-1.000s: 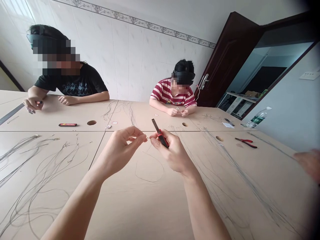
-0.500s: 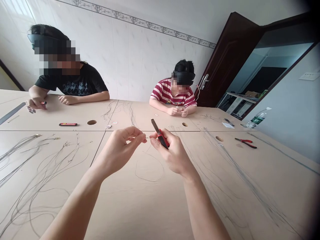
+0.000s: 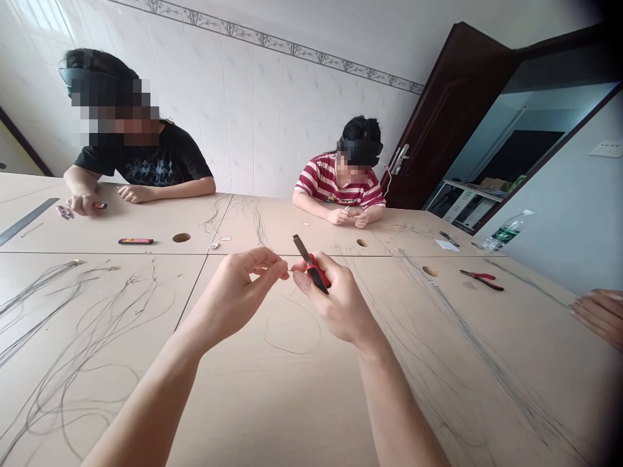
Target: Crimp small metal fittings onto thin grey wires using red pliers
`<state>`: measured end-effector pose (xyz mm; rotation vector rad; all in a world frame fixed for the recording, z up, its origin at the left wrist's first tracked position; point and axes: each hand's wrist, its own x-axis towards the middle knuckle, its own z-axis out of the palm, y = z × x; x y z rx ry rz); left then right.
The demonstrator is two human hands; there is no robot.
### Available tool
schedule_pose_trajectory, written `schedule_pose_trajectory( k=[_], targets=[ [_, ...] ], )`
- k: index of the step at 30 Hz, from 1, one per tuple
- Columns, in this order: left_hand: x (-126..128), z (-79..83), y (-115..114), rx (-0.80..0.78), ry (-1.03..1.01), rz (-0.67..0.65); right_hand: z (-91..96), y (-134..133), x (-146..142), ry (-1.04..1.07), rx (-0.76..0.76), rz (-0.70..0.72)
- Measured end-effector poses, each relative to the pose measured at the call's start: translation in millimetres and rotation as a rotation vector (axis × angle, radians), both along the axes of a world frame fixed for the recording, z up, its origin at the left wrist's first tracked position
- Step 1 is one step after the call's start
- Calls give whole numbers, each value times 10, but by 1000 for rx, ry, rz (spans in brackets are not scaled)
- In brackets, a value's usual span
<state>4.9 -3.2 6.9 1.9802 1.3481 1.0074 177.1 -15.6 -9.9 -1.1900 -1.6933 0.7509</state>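
My left hand point(image 3: 250, 282) is closed in a pinch on the end of a thin grey cord, its tip barely visible beside my fingertips. In my right hand point(image 3: 331, 298) is a red-and-black-handled tool point(image 3: 317, 272) with a narrow flat metal end pointing up and away; its exact kind is unclear. My right thumb and index finger come close to the cord's end, and whether they touch it is hidden. Below my hands, a loop of thin cord point(image 3: 292, 352) lies on the table.
Bundles of cords spread over the table at left point(image 3: 73, 363) and right point(image 3: 481, 357). Red-handled pliers point(image 3: 481, 279), a water bottle point(image 3: 506, 232) and a red-and-black stick-shaped item point(image 3: 135, 241) lie farther off. Two people sit opposite; another person's hand point(image 3: 601, 316) shows at right.
Another person's hand has come in at the right edge. The view has shifted slightly; my two hands keep nearly the same pose and hold.
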Motion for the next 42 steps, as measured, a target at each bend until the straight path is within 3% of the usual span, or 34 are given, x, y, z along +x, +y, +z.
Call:
schedule_pose_trajectory(
  k=[21,42],
  targets=[
    [-86,13,7,11,0,56,-4,5,9,56,17,-43],
    [-84,25,-55,7,19,27,-18,-59,-88,77,-47,44]
  ],
)
